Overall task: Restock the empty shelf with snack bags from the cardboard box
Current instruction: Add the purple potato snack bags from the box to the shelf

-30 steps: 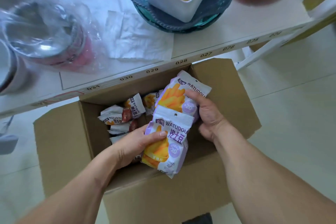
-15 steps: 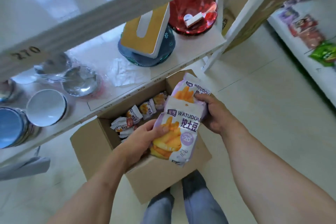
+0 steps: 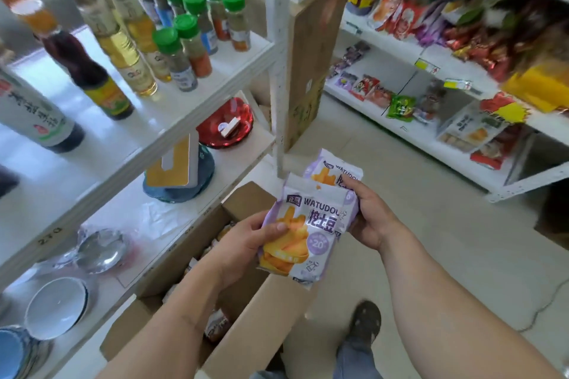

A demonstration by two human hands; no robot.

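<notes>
Two purple snack bags being held above the open cardboard box, just over its right edge. Left of the box, standing white shelving with bottles and bowls. Gripping the front bag, left hand, thumb curled over it. Clutching the rear bag from the right, right hand, fingers wrapped.

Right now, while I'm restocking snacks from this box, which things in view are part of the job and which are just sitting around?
Part of the job:
- purple snack bags, gripped by left hand and right hand
- cardboard box, more packets inside
- snack shelves at right

Just sitting around:
- green-capped bottles
- oil bottles
- red dish
- bowls
</notes>
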